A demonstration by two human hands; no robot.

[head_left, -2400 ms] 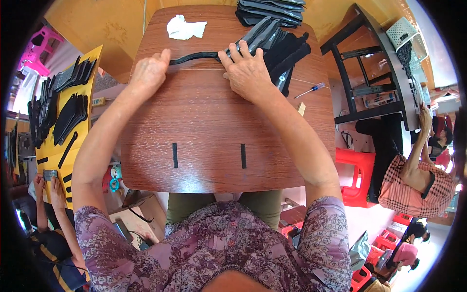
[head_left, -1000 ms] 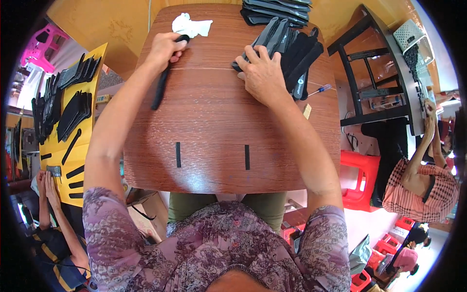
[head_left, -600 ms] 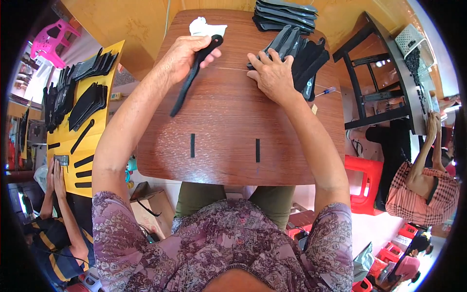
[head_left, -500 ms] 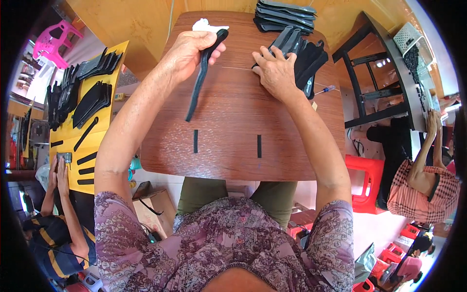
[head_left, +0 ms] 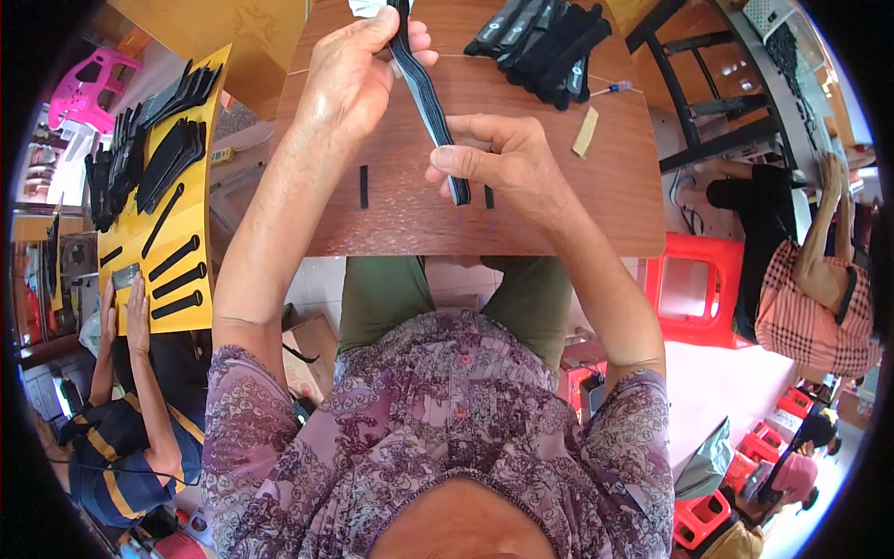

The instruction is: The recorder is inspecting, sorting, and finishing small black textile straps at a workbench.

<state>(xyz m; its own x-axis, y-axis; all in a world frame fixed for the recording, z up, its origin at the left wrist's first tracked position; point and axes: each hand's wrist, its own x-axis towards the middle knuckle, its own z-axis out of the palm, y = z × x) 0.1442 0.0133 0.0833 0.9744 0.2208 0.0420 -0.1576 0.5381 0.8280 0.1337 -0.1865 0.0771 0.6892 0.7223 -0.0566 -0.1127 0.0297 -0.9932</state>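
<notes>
A long black strap (head_left: 421, 91) with a pale edge slants over the table in front of me. My left hand (head_left: 354, 74) is closed around its upper end, and a crumpled white piece (head_left: 368, 7) shows beside those fingers. Near the lower end, my right hand (head_left: 503, 160) pinches the strap between thumb and fingers. Two short black strips lie on the brown table: the left strip (head_left: 364, 187) is fully visible, while the right strip (head_left: 489, 197) is partly covered by my right hand. Beyond that hand lies a fanned pile of black straps (head_left: 549, 51).
A screwdriver (head_left: 610, 89) and a small tan block (head_left: 585, 132) lie on the table's right side. At left, a yellow board (head_left: 191, 307) carries more black straps beside a co-worker's hands (head_left: 126, 312). A red stool (head_left: 694, 289) stands to the right.
My right hand has left the pile of black straps and come to the strap's lower end. The strap now slants toward the right. The whole view has shifted, with the table higher in it.
</notes>
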